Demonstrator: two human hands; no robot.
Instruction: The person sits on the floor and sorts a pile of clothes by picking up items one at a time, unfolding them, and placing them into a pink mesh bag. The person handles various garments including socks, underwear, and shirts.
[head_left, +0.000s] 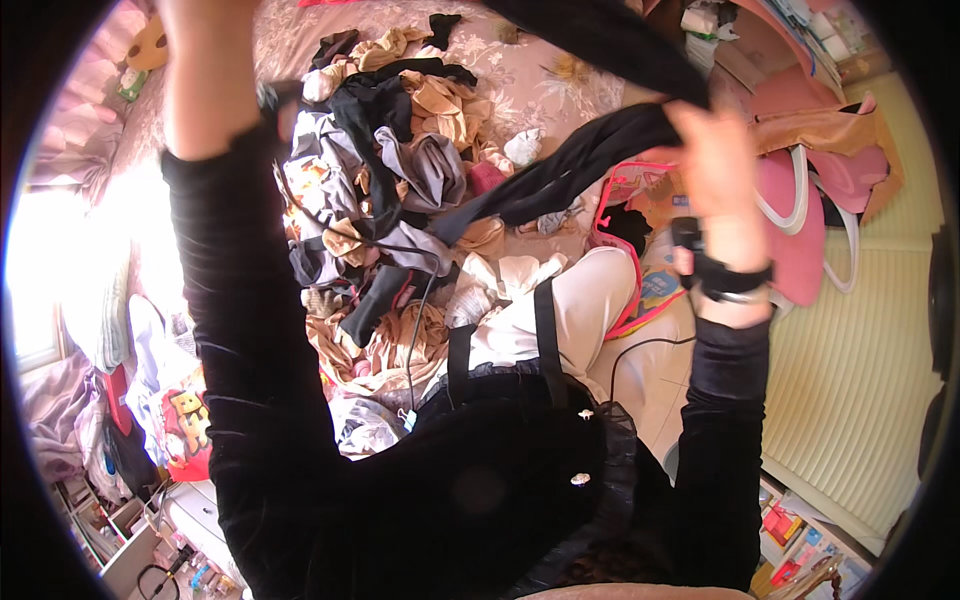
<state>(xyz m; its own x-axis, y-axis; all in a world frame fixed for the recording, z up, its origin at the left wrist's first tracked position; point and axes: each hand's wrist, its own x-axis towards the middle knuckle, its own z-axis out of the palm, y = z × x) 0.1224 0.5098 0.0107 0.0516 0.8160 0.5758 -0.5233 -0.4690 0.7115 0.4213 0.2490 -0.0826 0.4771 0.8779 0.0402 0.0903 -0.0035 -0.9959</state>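
My right hand (715, 160), blurred by motion, is raised at the upper right and closed on long black cloth that looks like black tights (580, 165). One length hangs from the hand down to the pile at the left. Another dark length (610, 45) stretches from the hand up past the top edge. My left hand (210, 50) reaches up at the upper left; its fingers lie outside the picture. Below and between my arms spreads a heap of clothes (430, 165), with black, grey and beige stockings and socks mixed together.
The heap lies on a pink flowered bedspread (285, 40). A pink-edged printed bag (610, 215) stands open right of my knee, near a pink bag with white handles (800, 230). Thin black cables (415, 340) cross the heap. Shelves (800, 540) stand at the lower right.
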